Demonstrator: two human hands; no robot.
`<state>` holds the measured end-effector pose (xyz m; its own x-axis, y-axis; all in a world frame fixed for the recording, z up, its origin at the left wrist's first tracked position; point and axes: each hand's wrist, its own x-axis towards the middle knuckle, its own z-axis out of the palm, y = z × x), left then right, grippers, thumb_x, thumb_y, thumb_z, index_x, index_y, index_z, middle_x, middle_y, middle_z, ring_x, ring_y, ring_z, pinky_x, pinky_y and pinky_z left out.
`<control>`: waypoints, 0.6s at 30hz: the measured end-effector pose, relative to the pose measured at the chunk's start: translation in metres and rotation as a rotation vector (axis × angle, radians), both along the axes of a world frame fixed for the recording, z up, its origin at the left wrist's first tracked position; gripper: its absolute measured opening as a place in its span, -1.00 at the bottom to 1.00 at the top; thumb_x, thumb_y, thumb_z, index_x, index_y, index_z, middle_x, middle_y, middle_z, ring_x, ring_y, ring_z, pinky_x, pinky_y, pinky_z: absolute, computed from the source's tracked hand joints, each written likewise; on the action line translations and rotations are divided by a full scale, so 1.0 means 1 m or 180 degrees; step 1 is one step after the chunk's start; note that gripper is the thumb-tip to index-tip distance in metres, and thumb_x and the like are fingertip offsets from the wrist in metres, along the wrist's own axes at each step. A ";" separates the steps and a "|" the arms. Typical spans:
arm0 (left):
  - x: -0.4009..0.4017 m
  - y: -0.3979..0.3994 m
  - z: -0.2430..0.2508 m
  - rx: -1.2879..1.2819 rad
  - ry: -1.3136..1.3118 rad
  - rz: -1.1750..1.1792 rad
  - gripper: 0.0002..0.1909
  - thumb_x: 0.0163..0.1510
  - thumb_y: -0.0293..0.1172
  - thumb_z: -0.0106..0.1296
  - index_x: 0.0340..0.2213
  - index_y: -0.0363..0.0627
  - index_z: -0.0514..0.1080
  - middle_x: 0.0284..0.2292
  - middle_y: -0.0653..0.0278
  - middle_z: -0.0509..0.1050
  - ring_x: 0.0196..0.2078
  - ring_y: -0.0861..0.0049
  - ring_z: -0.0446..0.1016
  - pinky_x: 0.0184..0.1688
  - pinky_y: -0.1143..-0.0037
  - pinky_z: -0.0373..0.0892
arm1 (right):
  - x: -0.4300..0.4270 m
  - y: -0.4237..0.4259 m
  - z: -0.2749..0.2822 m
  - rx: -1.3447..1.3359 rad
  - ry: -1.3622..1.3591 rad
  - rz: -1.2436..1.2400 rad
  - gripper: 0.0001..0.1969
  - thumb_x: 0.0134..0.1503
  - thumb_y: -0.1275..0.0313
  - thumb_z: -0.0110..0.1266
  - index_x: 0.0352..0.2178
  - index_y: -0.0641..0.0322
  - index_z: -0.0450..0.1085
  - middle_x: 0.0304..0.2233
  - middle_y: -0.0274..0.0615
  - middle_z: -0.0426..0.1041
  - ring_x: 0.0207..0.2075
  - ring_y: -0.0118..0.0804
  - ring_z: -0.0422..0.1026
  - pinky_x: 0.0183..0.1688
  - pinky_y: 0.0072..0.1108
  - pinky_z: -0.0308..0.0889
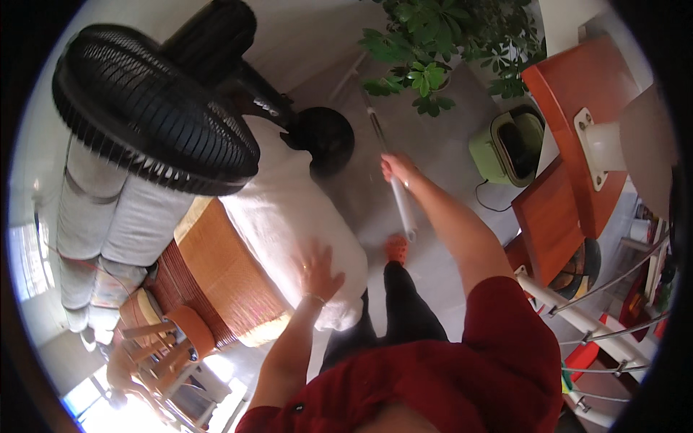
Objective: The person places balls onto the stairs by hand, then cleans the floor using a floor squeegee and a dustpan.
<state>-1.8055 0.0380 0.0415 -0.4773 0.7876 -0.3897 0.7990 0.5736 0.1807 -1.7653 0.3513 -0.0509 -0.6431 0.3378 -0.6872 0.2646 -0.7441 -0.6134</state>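
Observation:
My right hand [399,168] is closed around a long pole [403,203] with a white grip and a metal shaft. The pole slants down to the grey floor, and its blurred far end lies near the potted plant [427,76]; it looks like a floor mop, though its head is hard to make out. My left hand [319,273], slightly blurred, is spread over the rounded end of a white cloth-covered seat arm [303,216]. Its fingers are apart and hold nothing; whether the palm presses on the cloth I cannot tell.
A black standing fan [157,108] rises at the left, its round base [325,138] on the floor. A woven mat [227,260] covers the seat, beside grey cushions [146,216]. To the right are a green tub [487,149] with a cord, wooden panels [557,216] and a metal-wired rack [590,319].

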 end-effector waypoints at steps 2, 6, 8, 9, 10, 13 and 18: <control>0.001 0.005 0.000 -0.0067 -0.0068 -0.0080 -0.31 -0.35 -0.08 -0.02 -0.13 -0.08 0.13 0.01 0.08 -0.22 0.04 -0.05 -0.48 -0.06 0.00 -0.36 | -0.034 0.007 0.001 0.0027 -0.0147 -0.0290 -0.82 -0.08 0.37 -0.15 -0.65 0.22 0.10 -0.76 -0.28 0.15 -0.78 -0.41 0.15 -0.73 -0.56 0.15; 0.002 0.006 -0.003 -0.0166 -0.0099 -0.0159 -0.31 -0.34 -0.08 -0.02 -0.13 -0.10 0.12 0.01 0.05 -0.22 0.03 -0.09 -0.50 -0.06 -0.01 -0.39 | -0.068 0.018 -0.016 -0.0470 -0.0547 -0.0484 -0.85 -0.09 0.39 -0.14 -0.65 0.18 0.11 -0.74 -0.29 0.17 -0.75 -0.42 0.17 -0.70 -0.56 0.20; 0.004 0.011 -0.002 -0.0148 -0.0097 -0.0229 -0.32 -0.33 -0.08 -0.03 -0.13 -0.10 0.12 0.00 0.04 -0.22 0.02 -0.09 -0.51 -0.06 -0.01 -0.38 | -0.047 0.029 -0.055 -0.0008 -0.0869 -0.0442 -0.86 -0.08 0.39 -0.17 -0.64 0.17 0.11 -0.76 -0.30 0.16 -0.76 -0.41 0.17 -0.74 -0.52 0.15; 0.004 0.012 -0.003 -0.0176 -0.0109 -0.0259 -0.32 -0.33 -0.08 -0.03 -0.13 -0.10 0.12 0.00 0.04 -0.22 0.02 -0.09 -0.51 -0.06 -0.01 -0.38 | -0.036 0.030 -0.067 0.0158 -0.1101 -0.0398 -0.86 -0.08 0.38 -0.18 -0.64 0.16 0.12 -0.77 -0.30 0.16 -0.76 -0.41 0.17 -0.75 -0.52 0.13; 0.004 0.011 -0.001 -0.0218 -0.0063 -0.0252 -0.32 -0.33 -0.08 -0.03 -0.13 -0.10 0.12 0.00 0.04 -0.21 0.02 -0.09 -0.51 -0.06 -0.01 -0.37 | -0.022 0.023 -0.068 0.0476 -0.1269 -0.0360 -0.91 -0.08 0.42 -0.22 -0.58 0.19 0.15 -0.77 -0.27 0.16 -0.77 -0.40 0.16 -0.75 -0.52 0.13; 0.005 0.014 0.001 -0.0259 -0.0002 -0.0288 -0.32 -0.33 -0.07 -0.03 -0.13 -0.10 0.11 0.00 0.06 -0.20 0.02 -0.10 -0.51 -0.07 -0.01 -0.36 | 0.043 0.012 -0.057 0.1052 -0.1609 0.0496 -0.87 -0.09 0.44 -0.30 -0.47 0.19 0.18 -0.80 -0.21 0.14 -0.82 -0.37 0.15 -0.79 -0.53 0.10; 0.005 0.008 0.004 -0.0247 0.0014 -0.0362 -0.34 -0.29 -0.07 -0.06 -0.12 -0.10 0.11 0.00 0.08 -0.19 0.02 -0.09 -0.51 -0.07 -0.02 -0.34 | 0.202 -0.090 -0.077 0.1845 -0.1680 0.0419 -0.83 -0.06 0.33 -0.22 -0.45 0.18 0.14 -0.85 -0.28 0.12 -0.93 -0.44 0.05 -0.90 -0.59 0.00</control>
<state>-1.8005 0.0463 0.0455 -0.3885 0.8042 -0.4497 0.8603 0.4914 0.1355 -1.5631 0.2612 -0.1282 -0.3410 0.6789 -0.6503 0.6920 -0.2870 -0.6624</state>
